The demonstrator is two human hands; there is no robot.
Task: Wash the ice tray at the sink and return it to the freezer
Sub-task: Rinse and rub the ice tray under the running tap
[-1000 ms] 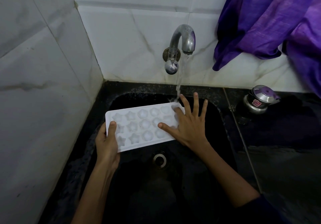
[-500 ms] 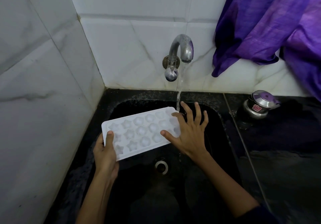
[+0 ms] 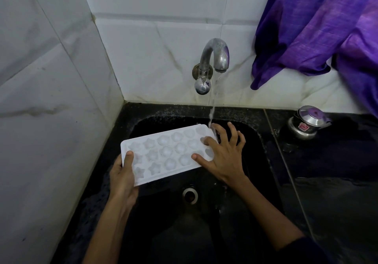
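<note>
A white ice tray (image 3: 163, 153) with star and round cups is held over the black sink (image 3: 259, 155), tilted a little toward me. My left hand (image 3: 122, 177) grips its near left corner, thumb on top and fingers beneath. My right hand (image 3: 223, 155) lies on the tray's right end with fingers spread, fingertips touching the cups. Water runs from the metal tap (image 3: 214, 59) and strikes the tray's far right corner beside my right fingers.
The drain (image 3: 190, 195) sits in the sink bottom below the tray. A small steel pot with a lid (image 3: 306, 123) stands on the black counter at the right. Purple cloth (image 3: 319, 28) hangs over the tiles at the upper right. Tiled walls close the left and back.
The tray has shifted slightly left, so the stream now hits its far right corner. My right hand's fingers have curled a bit more over the tray's end.
</note>
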